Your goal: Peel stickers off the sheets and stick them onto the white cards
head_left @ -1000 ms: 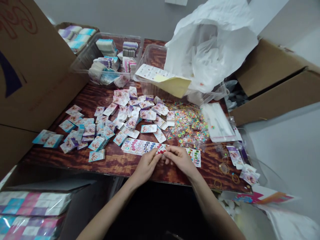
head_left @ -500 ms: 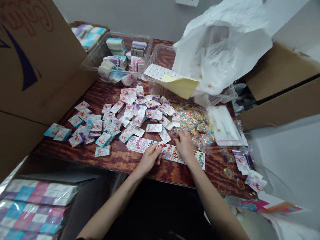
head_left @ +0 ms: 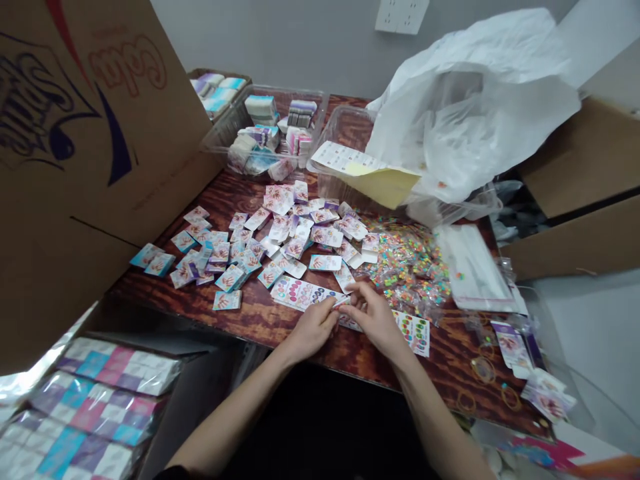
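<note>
My left hand [head_left: 314, 328] pinches a small white sticker sheet [head_left: 342, 301], seen nearly edge-on, between thumb and fingers. Against its other end are the curled fingers of my right hand [head_left: 374, 319], thumb and forefinger closed on it. Beneath both hands lies a long strip of sticker sheets [head_left: 300, 293] printed with rows of coloured ovals; its middle is partly hidden. Just beyond sits a spread of small cartons [head_left: 326, 262] in blue, purple and pink, each with a hand picture. Small clear bags of bright bits [head_left: 410, 260] lie beyond my right hand.
A large cardboard box [head_left: 165, 147] walls the left. Clear plastic tubs [head_left: 210, 143] stand at the back, one with bundled cartons. White plastic bags [head_left: 480, 133] bulge at the back right. Rubber bands [head_left: 483, 369] lie at the right. Packed cartons [head_left: 110, 400] sit lower left.
My right hand has moved left from the strip to meet my left hand at the small sticker sheet. That sheet has tilted, its red ovals turned from view. The camera view has shifted left.
</note>
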### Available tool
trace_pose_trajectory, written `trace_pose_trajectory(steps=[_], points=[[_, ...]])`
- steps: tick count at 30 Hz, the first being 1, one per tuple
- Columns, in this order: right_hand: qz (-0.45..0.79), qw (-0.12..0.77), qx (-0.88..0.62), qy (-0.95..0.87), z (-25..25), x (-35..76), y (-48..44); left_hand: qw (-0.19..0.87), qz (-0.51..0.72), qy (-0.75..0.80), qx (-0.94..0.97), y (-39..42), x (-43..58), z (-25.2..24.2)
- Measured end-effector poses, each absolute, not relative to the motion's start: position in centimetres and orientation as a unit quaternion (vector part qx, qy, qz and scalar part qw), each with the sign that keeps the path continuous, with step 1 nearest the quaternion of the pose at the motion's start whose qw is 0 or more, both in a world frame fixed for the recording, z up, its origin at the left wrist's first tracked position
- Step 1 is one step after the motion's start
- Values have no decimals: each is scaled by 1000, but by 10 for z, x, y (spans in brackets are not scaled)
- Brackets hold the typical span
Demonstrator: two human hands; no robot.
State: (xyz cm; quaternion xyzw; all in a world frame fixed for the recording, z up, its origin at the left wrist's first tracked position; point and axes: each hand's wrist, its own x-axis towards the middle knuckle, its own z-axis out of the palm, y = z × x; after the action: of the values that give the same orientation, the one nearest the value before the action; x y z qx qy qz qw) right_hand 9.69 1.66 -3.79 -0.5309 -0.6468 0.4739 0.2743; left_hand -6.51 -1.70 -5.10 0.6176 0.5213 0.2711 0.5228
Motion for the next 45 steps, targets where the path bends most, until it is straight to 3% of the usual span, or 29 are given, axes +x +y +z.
trace_pose_trajectory(steps=[3,9,14,18,21,23,26,28,30,35,40,45], points=[[538,255,-478,-645,-42,106,20,450,240,502,699,-15,-83,-46],[555,291,-504,-595,-41,113,20,68,190,631,749,16,-134,-52],[580,286,-491,-584,-45,103,16,4,129,635,762,42,-156,-64],[581,298,-491,-577,-43,107,18,44,172,625,760,46,-164,-57],[581,337,-494,-553,-36,112,22,131,297,598,733,34,-160,-41],[584,377,-492,-524,-28,111,25,253,410,571,665,20,-148,-31],[593,428,-485,-479,-16,103,29,527,527,480,463,0,-118,-27],[588,446,-484,-470,-11,97,31,682,506,401,343,-10,-95,-31],[563,449,-492,-490,-11,93,33,759,466,362,275,-16,-77,-37],[552,401,-508,-526,-18,105,33,741,430,412,310,-21,-72,-45],[610,325,-497,-525,-16,124,34,738,311,417,429,-18,-94,-35],[607,293,-475,-566,-14,130,37,721,295,424,462,-15,-101,-38]])
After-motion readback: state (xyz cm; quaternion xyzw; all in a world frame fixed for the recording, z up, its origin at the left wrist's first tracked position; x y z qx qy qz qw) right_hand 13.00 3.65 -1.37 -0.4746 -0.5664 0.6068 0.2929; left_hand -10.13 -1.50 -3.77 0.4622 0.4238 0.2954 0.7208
